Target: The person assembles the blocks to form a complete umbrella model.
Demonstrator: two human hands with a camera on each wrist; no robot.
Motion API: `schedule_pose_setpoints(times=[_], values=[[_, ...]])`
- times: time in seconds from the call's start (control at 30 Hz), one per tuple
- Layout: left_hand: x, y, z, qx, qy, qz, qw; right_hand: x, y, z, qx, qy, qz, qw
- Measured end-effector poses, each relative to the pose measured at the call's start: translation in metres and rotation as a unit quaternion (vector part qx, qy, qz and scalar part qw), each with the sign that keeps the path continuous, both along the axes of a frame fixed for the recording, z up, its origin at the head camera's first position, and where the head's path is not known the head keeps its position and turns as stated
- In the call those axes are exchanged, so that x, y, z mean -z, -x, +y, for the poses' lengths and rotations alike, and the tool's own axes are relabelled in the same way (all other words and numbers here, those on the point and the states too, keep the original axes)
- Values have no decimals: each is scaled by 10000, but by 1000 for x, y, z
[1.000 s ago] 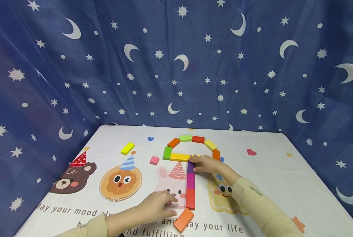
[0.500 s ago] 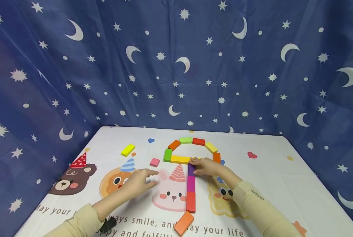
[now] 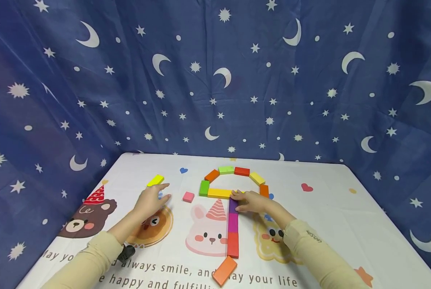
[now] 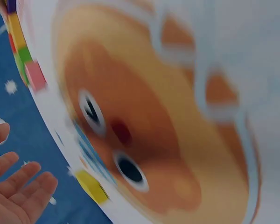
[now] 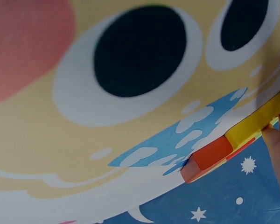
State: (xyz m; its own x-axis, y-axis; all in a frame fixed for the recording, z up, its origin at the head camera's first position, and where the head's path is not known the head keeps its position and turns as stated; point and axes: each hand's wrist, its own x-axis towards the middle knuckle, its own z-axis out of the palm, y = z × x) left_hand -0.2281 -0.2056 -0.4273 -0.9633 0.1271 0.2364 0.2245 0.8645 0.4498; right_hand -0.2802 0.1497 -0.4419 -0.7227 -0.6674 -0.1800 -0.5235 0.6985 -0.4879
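Note:
My left hand [image 3: 151,202] reaches low over the table with its thumb and fingers spread. Just past its fingers lies a bright yellow block [image 3: 155,180], which also shows in the left wrist view beside the open left hand [image 4: 21,191]. My right hand [image 3: 252,201] rests its fingertips where a yellow bar [image 3: 219,193] meets a purple block [image 3: 233,205], partly covering both. In the right wrist view its fingers [image 5: 276,142] touch the yellow bar [image 5: 256,119]. Below the purple block run a magenta block [image 3: 233,222] and a red block [image 3: 233,245].
Several coloured blocks form an arch, from a green block [image 3: 204,188] to an orange block [image 3: 264,190]. A small pink block [image 3: 188,197] lies to the left. A tilted orange block [image 3: 224,271] lies at the front. A blue star curtain [image 3: 215,80] hangs behind the table.
My left hand has moved left and away from me, from beside the orange block at the front to the loose yellow block. My right hand stays at the junction of the blocks.

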Motion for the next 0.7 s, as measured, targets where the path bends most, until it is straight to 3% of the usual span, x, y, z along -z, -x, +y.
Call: schedule_pose_setpoints(times=[0.17,0.47,0.7], values=[[1,14,-16,-386,132,277,9988,0,0,0,1,4,6,10000],[-6,27,-29,-602,-78,118,9981,1,1,1,14,-3,1,10000],[-7,41,-40,-1094,43,-5,9940,-1,-1,0,41,74,-35,10000]])
